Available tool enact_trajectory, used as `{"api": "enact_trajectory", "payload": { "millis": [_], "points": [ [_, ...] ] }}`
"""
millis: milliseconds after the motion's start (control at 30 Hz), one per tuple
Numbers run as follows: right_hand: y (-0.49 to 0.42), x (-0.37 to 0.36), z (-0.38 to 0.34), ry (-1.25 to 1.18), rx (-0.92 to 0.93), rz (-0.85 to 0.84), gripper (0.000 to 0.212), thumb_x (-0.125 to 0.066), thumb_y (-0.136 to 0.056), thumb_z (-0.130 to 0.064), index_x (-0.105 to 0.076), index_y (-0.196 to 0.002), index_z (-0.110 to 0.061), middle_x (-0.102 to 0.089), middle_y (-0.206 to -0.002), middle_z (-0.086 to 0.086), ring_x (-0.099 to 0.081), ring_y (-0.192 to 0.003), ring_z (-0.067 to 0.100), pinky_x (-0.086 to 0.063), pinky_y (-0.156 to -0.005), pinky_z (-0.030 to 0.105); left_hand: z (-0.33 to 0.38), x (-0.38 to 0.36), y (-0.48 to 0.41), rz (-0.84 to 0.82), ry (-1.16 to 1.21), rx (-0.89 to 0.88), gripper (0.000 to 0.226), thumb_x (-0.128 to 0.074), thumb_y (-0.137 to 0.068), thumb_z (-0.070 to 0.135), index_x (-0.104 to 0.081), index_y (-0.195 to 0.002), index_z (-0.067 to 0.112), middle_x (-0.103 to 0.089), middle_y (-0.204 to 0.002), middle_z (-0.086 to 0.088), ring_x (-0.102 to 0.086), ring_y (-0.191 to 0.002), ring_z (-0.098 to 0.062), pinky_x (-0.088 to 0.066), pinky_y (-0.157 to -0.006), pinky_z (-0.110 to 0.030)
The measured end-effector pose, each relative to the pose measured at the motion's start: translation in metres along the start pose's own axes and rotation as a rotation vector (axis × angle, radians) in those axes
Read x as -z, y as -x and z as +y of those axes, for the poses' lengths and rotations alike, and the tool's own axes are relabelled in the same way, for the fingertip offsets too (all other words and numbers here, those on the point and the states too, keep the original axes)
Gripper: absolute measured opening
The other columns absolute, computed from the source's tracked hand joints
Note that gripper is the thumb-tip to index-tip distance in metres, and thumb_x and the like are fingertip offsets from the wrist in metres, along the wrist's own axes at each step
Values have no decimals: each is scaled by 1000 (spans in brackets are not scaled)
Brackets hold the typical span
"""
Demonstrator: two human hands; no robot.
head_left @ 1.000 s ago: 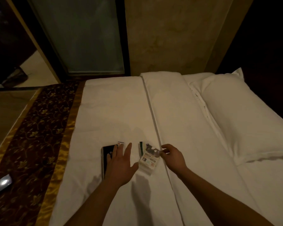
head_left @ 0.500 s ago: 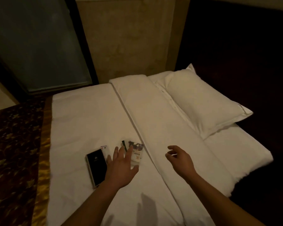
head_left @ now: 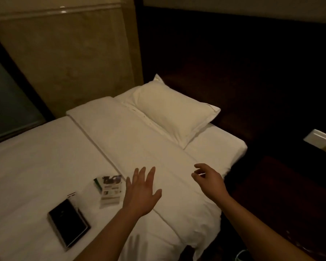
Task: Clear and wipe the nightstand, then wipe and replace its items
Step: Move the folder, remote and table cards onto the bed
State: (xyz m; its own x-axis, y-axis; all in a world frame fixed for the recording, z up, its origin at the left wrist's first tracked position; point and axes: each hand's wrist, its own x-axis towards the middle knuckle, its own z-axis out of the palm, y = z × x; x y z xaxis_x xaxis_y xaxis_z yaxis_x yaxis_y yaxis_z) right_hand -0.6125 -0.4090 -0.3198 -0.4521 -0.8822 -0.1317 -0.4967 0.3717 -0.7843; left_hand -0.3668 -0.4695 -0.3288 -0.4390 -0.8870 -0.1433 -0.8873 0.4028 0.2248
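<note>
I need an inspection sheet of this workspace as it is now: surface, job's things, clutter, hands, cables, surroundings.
Surface: white bed, cover smooth, one fold running across it.
Job's things: black box and printed packets lie on the bed, apart from each other; nightstand not clearly visible.
Clutter: nothing seen.
Hands: left hand open, fingers spread, beside the packets, holding nothing; right hand loosely curled, empty, near the bed edge.
Cables: nothing seen.
Surroundings: pillow at the head of the bed; dark floor on the right; white object at the right edge, too dim to identify.
</note>
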Motion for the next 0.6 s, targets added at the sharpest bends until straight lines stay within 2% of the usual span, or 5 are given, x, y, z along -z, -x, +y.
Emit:
{"api": "enact_trajectory", "payload": {
  "millis": [167,300,333,467,600],
  "points": [
    [-4,66,53,-43,-69,69,32,-68,-89,-32,-63,-120,-26,-70,-103,-7,-65,-85,5,-54,-75,29,82,-22,-22,-23,-10,-90,82,-37,-95,62,3,-159,31,-5,-169,-9,3,-156,-30,-5,-123,-55],
    [-7,115,93,-54,-102,117,34,-67,-89,-32,-63,-122,-28,-66,-100,-12,-57,-76,-8,-43,-54,6,150,-38,-37,-28,-39,-183,81,-36,-94,62,0,-159,30,-7,-169,-9,1,-156,-31,-8,-123,-55],
    [-6,128,103,-54,-113,135,35,-67,-89,-32,-63,-123,-28,-64,-99,-14,-56,-75,-9,-40,-53,4,167,-42,-41,-27,-40,-206,81,-36,-94,62,0,-159,29,-7,-169,-9,0,-156,-31,-8,-123,-55],
    [2,170,143,-33,-168,198,37,-66,-90,-33,-61,-126,-28,-69,-110,-7,-59,-90,6,-43,-73,20,229,-58,-53,-41,-58,-300,80,-36,-95,61,-1,-159,29,-8,-169,-9,-1,-156,-31,-10,-123,-55],
    [22,205,187,-52,-256,233,39,-63,-93,-36,-57,-131,-28,-66,-113,-8,-63,-95,11,-48,-74,25,280,-81,-66,-102,-93,-413,79,-34,-94,63,-3,-160,30,-10,-168,-8,-4,-156,-31,-13,-122,-56]
  ]
}}
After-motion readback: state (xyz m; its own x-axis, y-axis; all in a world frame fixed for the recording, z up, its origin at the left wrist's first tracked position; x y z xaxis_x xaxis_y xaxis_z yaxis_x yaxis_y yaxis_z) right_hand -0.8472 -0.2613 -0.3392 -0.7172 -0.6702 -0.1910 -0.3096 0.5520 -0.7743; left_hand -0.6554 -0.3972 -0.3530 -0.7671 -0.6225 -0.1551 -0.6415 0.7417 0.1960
